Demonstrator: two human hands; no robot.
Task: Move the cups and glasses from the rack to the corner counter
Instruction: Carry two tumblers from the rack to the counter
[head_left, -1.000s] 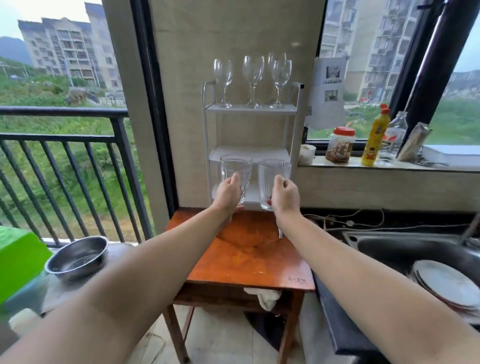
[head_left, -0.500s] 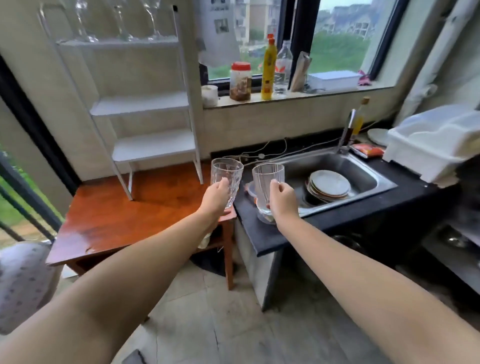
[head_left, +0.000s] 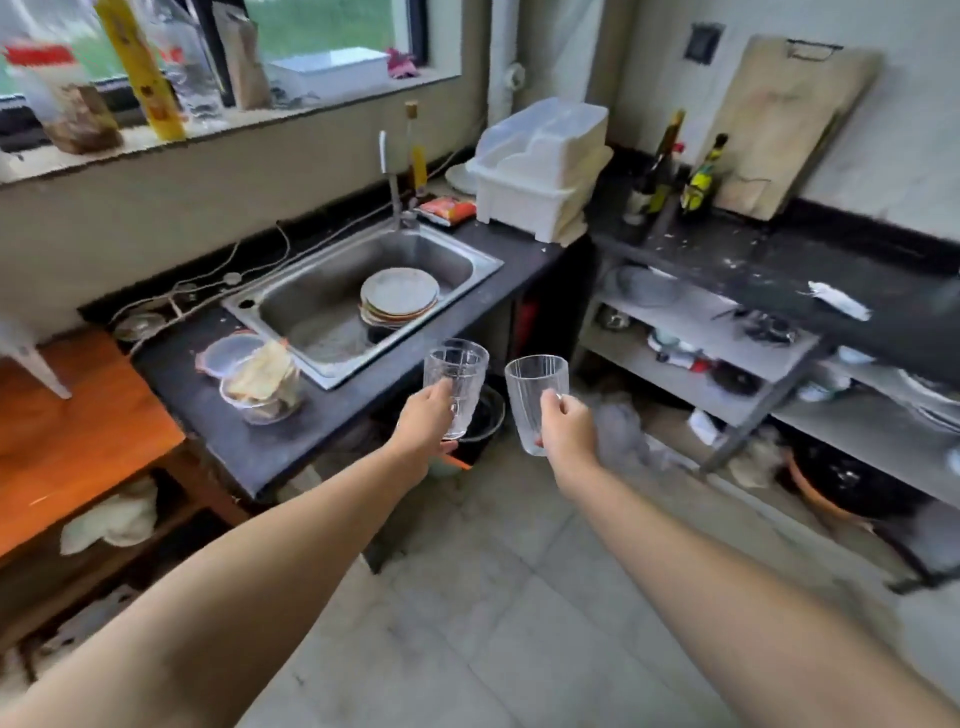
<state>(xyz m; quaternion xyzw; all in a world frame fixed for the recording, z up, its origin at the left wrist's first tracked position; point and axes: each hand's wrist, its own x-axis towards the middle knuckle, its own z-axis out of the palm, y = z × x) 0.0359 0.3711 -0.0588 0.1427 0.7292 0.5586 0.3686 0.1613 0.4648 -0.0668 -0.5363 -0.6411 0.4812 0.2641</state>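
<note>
My left hand (head_left: 428, 421) grips a clear patterned glass (head_left: 457, 369) by its lower half. My right hand (head_left: 566, 428) grips a clear ribbed glass (head_left: 535, 389) the same way. Both glasses are upright and held side by side over the floor, in front of the sink counter's front edge. The dark corner counter (head_left: 727, 249) runs along the right wall, beyond the glasses. Of the white rack, only a foot (head_left: 31, 358) shows on the orange table (head_left: 67, 431) at the far left; its shelves are out of view.
A steel sink (head_left: 332, 306) holds stacked plates (head_left: 400, 296). Plastic bowls (head_left: 254, 379) sit on the black counter left of it. A white dish drainer (head_left: 540, 171), bottles (head_left: 670, 171) and a cutting board (head_left: 784, 119) stand on the corner counter. Open shelves (head_left: 727, 353) below hold kitchenware.
I have turned right, away from the rack, carrying both glasses. The rack and table slid off to the left, and the sink and corner counter came into view.
</note>
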